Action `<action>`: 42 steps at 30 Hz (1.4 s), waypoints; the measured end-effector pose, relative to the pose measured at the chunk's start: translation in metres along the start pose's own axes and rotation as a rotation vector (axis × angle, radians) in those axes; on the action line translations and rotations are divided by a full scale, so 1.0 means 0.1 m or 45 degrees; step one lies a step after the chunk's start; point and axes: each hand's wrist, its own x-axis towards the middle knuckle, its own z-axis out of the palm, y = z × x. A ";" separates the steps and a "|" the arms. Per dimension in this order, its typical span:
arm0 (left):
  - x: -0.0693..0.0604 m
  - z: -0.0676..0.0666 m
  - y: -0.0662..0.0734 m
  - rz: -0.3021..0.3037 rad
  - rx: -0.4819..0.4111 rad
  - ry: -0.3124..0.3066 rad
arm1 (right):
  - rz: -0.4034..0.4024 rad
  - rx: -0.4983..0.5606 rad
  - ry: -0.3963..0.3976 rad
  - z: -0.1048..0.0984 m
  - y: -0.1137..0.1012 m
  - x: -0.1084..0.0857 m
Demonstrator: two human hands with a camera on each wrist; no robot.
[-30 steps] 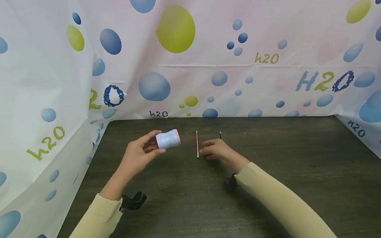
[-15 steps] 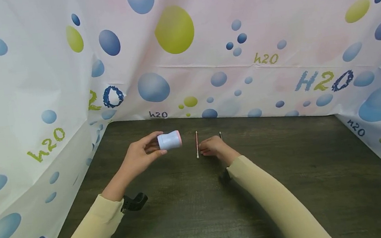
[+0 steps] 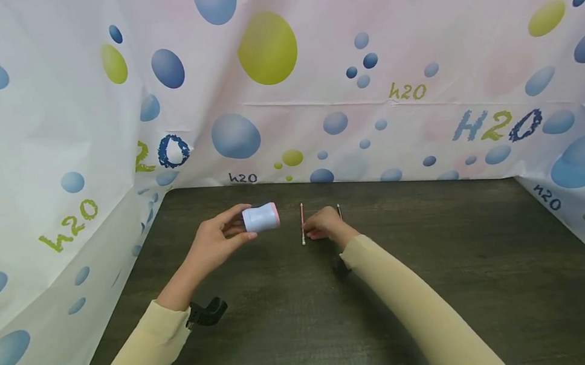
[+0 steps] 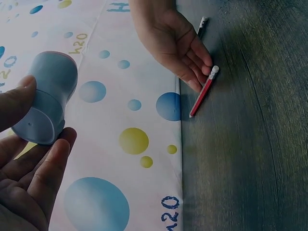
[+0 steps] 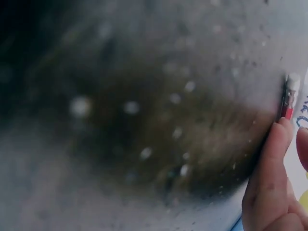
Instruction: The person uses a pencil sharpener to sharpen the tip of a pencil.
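In the head view my left hand (image 3: 217, 240) holds a light blue cup (image 3: 260, 217) with a pink rim, tipped on its side above the table. Thumb and fingers grip the cup (image 4: 50, 91) from both sides in the left wrist view. My right hand (image 3: 326, 226) is low over the table, its fingertips at a red pencil (image 3: 304, 239) with a white eraser end. That red pencil (image 4: 204, 92) lies on the tabletop, and the fingertips meet its side near the eraser. Behind the right hand, a dark pencil (image 3: 339, 209) is partly hidden.
The dark wooden table (image 3: 268, 344) meets white sheeting (image 3: 333, 68) printed with blue and green dots along its back and sides. A black wrist strap mount (image 3: 207, 312) sits on the left wrist. Most of the right wrist view is blurred.
My right hand has shifted slightly left until its fingertips reach the red pencil, the sleeve moving left with it. My left hand and the cup have hardly moved.
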 end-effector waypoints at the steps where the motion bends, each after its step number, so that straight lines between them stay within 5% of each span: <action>1: 0.00 0.00 0.00 -0.001 0.000 0.000 | -0.012 -0.021 0.005 0.01 0.00 0.00; 15: 0.00 0.01 -0.02 0.002 -0.012 -0.004 | -0.040 -0.415 0.099 0.18 -0.09 0.06; 24: 0.01 0.02 -0.03 0.006 -0.007 -0.003 | -0.066 -0.554 0.145 0.21 -0.06 0.12; 29: 0.01 0.03 -0.04 0.001 -0.010 -0.004 | -0.064 -0.488 0.130 0.16 -0.03 0.12; 36: 0.02 0.02 -0.03 -0.010 -0.006 -0.008 | 0.031 -0.161 0.039 0.05 0.00 0.10; 42: 0.04 0.01 -0.04 -0.022 0.000 -0.002 | 0.053 -0.039 -0.007 0.00 0.00 0.07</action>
